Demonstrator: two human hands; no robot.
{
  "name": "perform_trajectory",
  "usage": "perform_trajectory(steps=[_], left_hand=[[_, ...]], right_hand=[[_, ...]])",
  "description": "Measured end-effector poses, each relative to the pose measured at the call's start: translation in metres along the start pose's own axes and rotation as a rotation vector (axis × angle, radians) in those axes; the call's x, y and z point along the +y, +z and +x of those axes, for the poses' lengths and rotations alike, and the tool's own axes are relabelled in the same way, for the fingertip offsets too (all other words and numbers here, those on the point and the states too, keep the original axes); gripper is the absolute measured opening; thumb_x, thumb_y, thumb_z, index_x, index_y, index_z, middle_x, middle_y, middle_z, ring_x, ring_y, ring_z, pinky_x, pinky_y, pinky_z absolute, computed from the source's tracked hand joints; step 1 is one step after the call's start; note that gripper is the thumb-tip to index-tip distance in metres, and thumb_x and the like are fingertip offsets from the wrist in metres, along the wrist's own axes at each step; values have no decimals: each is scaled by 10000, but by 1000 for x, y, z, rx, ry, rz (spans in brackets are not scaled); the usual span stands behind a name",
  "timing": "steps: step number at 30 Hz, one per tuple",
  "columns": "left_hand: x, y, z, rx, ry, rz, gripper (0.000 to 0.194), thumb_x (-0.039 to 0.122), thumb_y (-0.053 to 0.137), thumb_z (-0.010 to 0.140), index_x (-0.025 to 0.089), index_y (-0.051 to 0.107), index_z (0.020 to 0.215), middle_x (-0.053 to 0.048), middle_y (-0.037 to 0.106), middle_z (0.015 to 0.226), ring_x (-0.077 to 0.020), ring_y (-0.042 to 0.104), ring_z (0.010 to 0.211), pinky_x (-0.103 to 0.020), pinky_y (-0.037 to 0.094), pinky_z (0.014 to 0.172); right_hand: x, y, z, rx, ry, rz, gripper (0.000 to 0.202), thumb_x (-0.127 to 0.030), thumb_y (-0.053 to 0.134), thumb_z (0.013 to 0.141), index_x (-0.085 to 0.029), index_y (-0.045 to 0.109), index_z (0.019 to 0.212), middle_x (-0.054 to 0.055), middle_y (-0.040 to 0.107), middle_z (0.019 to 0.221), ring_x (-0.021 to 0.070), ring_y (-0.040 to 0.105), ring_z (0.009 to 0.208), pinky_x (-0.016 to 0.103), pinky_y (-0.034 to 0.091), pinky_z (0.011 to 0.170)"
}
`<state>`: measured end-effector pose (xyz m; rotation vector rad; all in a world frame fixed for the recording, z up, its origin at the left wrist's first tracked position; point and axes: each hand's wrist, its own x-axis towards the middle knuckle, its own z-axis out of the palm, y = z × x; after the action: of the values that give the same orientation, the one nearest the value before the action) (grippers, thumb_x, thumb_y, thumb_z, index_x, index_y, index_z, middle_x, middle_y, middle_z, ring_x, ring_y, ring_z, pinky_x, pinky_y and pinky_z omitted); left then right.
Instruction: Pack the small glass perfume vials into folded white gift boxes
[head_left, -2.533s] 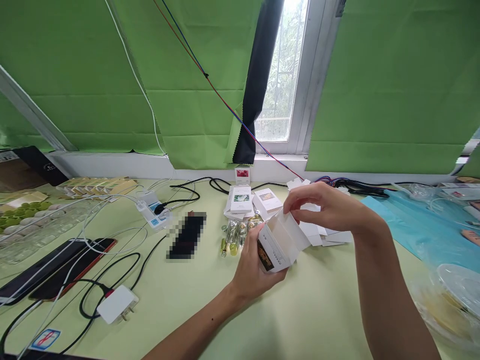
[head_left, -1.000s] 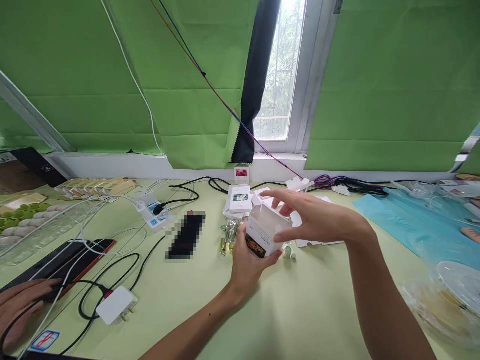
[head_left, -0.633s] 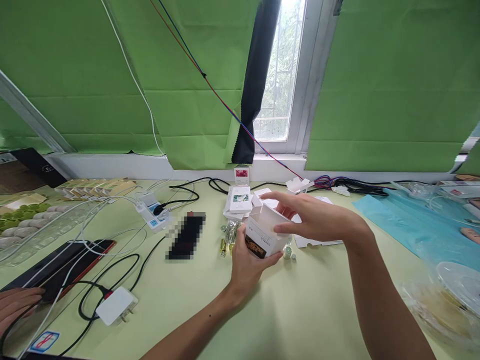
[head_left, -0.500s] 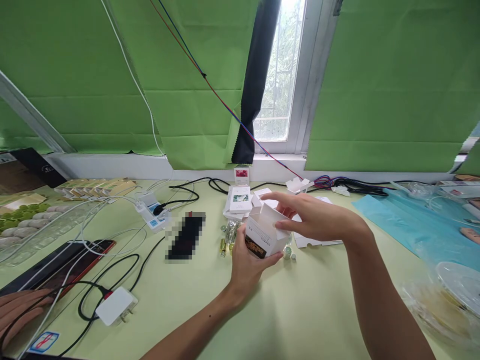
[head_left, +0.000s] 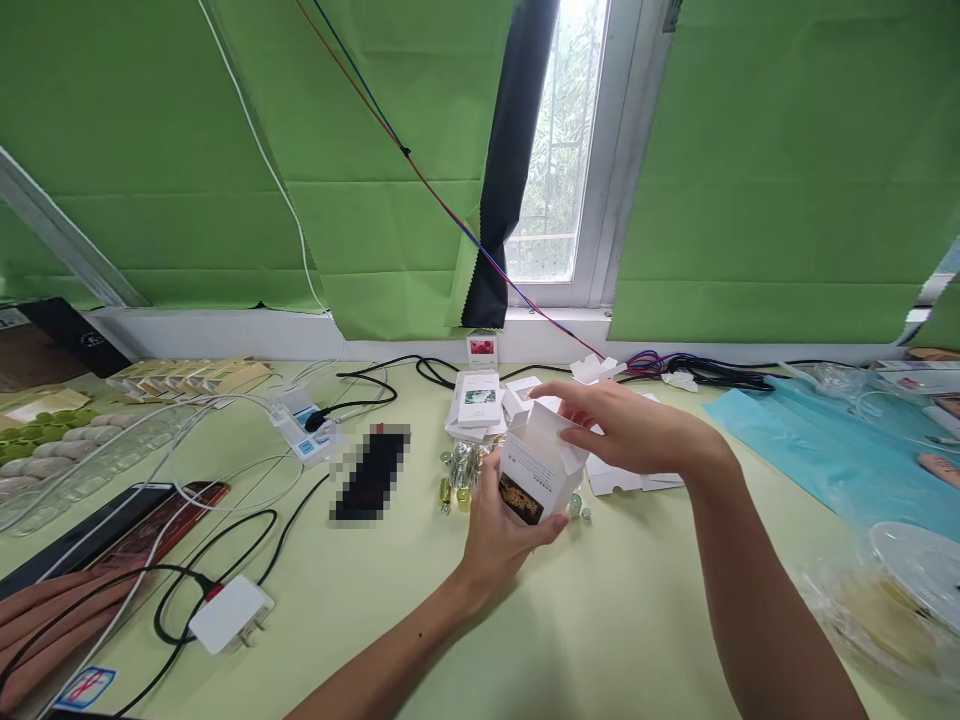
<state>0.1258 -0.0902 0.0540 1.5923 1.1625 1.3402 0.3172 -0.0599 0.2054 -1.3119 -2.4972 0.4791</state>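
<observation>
Left hand (head_left: 495,530) curled in grip, right hand (head_left: 630,425) higher — arched

Centre: box (head_left: 529,468), its print too small to read; bottles (head_left: 465,462) behind, partly hidden by it and the left hand (head_left: 495,530). Left of centre: dark object (head_left: 372,475), pixelated, detail lost. Lower left: another person's hand (head_left: 64,625), cut off by frame edge.

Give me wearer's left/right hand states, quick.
Left hand: closed, holding the white printed carton.
Right hand: fingers part-curled at its open flaps; whether gripping, can't tell.
</observation>
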Motion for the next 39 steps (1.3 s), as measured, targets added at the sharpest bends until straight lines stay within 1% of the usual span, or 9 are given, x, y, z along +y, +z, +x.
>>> perform_trajectory(steps=[4, 8, 12, 16, 19, 25, 31, 34, 39], left_hand=[[3, 0, -1, -14, 17, 26, 648, 398, 814, 723, 260, 457, 1246, -43, 630, 1088, -224, 620, 958, -333, 526, 763], [3, 0, 0, -3, 40, 80, 644, 404, 815, 728, 256, 462, 1246, -52, 641, 1101, -236, 629, 984, -346, 522, 783], [1, 1, 0, 7, 12, 122, 610, 407, 811, 752, 252, 473, 1235, -59, 670, 1095, -250, 651, 999, -376, 532, 810], [-1, 1, 0, 20, -21, 143, 625, 406, 838, 720, 239, 502, 1220, -77, 687, 1117, -275, 666, 1022, -409, 546, 827], [0, 1, 0, 36, -30, 146, 635, 416, 857, 688, 224, 533, 1200, -78, 702, 1091, -278, 678, 1000, -406, 558, 808], [1, 2, -1, 80, -19, 164, 554, 408, 868, 666, 211, 590, 1103, -45, 723, 985, -246, 696, 898, -370, 567, 760], [2, 2, 0, 86, 14, 179, 485, 384, 863, 681, 213, 591, 1045, -16, 724, 917, -215, 692, 830, -344, 557, 733], [0, 1, 0, 75, 26, 203, 497, 401, 865, 677, 211, 577, 1035, -24, 720, 925, -225, 690, 841, -350, 551, 732], [-3, 0, 0, 32, 29, 218, 619, 416, 883, 646, 214, 537, 1118, -50, 716, 996, -251, 680, 892, -372, 542, 757]], right_hand=[[1, -1, 1, 4, 17, -30, 485, -213, 460, 964, -251, 513, 1444, 95, 722, 1039, 262, 640, 1016, 366, 503, 799], [2, -2, 2, 0, 14, -25, 475, -192, 458, 957, -232, 529, 1425, 99, 720, 1051, 246, 651, 977, 353, 503, 784], [2, -3, 3, -2, 9, -30, 468, -191, 461, 955, -227, 540, 1415, 95, 724, 1042, 246, 654, 978, 357, 507, 798], [2, -2, 4, -11, 8, -20, 451, -221, 458, 966, -228, 553, 1407, 91, 727, 1041, 251, 650, 992, 359, 509, 801], [2, 0, 4, -16, 9, -14, 451, -210, 460, 963, -226, 560, 1403, 89, 727, 1048, 250, 646, 1010, 355, 504, 811], [2, 1, 4, -22, 21, -14, 446, -193, 457, 968, -219, 564, 1400, 89, 734, 1054, 247, 649, 1002, 347, 495, 801], [1, 1, 7, -35, 29, -13, 436, -182, 460, 973, -210, 572, 1394, 89, 735, 1046, 245, 649, 1000, 337, 487, 797], [0, 1, 8, -39, 37, -11, 440, -175, 463, 972, -206, 569, 1398, 88, 734, 1036, 240, 654, 978, 330, 485, 784], [0, 0, 8, -39, 29, -15, 435, -171, 476, 970, -202, 574, 1392, 87, 736, 1032, 230, 664, 952, 320, 481, 792]])
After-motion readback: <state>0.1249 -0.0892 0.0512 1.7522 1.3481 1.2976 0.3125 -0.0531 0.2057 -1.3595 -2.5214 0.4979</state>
